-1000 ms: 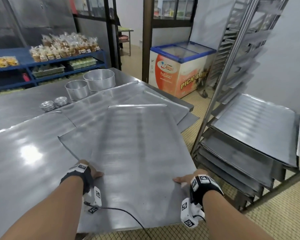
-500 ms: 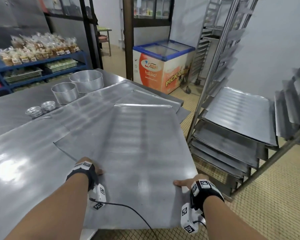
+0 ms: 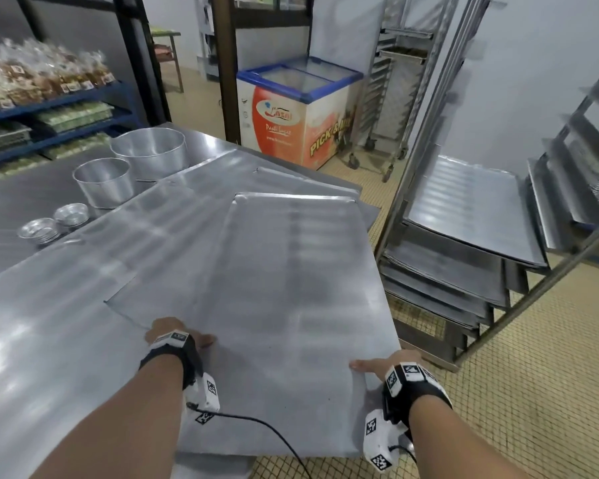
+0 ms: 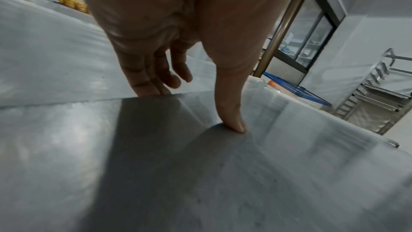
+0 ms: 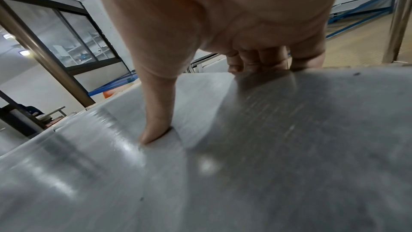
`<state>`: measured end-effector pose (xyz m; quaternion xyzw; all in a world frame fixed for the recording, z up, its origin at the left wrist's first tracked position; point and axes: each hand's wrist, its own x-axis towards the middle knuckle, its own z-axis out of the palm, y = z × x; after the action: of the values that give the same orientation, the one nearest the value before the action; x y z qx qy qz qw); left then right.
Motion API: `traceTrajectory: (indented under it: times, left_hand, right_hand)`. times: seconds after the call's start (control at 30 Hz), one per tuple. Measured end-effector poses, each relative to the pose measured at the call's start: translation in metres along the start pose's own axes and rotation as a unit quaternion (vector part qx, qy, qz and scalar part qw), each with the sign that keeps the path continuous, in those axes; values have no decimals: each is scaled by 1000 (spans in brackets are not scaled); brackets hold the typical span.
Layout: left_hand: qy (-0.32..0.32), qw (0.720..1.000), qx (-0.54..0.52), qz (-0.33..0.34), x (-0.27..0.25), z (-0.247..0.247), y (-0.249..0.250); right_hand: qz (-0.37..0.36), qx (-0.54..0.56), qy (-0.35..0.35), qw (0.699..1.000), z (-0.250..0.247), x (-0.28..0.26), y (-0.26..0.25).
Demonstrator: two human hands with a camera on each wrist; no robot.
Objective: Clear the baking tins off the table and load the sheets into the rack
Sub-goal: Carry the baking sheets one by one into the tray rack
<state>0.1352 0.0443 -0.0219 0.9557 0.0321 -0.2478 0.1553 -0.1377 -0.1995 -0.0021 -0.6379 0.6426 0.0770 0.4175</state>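
From the head view, a large flat baking sheet of dull brushed metal, with a low rolled lip along its far edge, lay on top of other sheets on the steel table, its near right corner overhanging the table's edge. The left hand gripped its near left edge and the right hand its near right edge, each with the thumb on top. To the right stood a metal rack with several sheets already on its lower rails. At the far left of the table sat two round straight-walled tins and some small fluted moulds. From the left wrist view, the left thumb pressed flat on the sheet's grey, faintly scratched top, while the fingers curled down over its edge. From the right wrist view, the right thumb lay on the sheet's streaked, reflective surface and the fingers wrapped over the far edge and went under it, so both hands held the sheet in a pinch.
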Motion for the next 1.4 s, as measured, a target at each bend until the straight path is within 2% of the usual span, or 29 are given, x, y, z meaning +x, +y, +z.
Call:
traceTrajectory:
  times: [0.1,0.27,0.4,0.57,0.8,0.93,1.03,1.13,1.4]
  left_hand:
    - [-6,1000,-22,-10,2,4,-9]
    - [-23,999,-42,-7,1,13,-30]
    - [-37,997,-51,-48,-13,15,-52]
    - [-17,987,-109,-113,-44,32,-85]
    - [-12,943,-268,-197,-76,80,-114]
    - [16,924,-329,-195,-63,119,-125]
    - [41,919,-333,-207,-101,103,-93]
    - [60,914,-329,-230,-105,91,-85]
    - [93,938,-281,-178,-54,38,-80]
  right_hand:
    - [17,-20,-31,999,-2,2,-7]
    - [5,-40,-1,999,1,19,-19]
    - [-39,-98,-7,994,3,36,-26]
    - [-63,-82,-25,994,-2,50,-27]
    - [-62,-76,-41,994,-9,72,-20]
    - [-68,-85,-54,993,-14,75,-21]
    - [-80,-98,-67,990,-19,75,-19]
    - [-117,-102,-87,984,-16,78,-19]
    - [-93,-72,-85,989,1,61,-49]
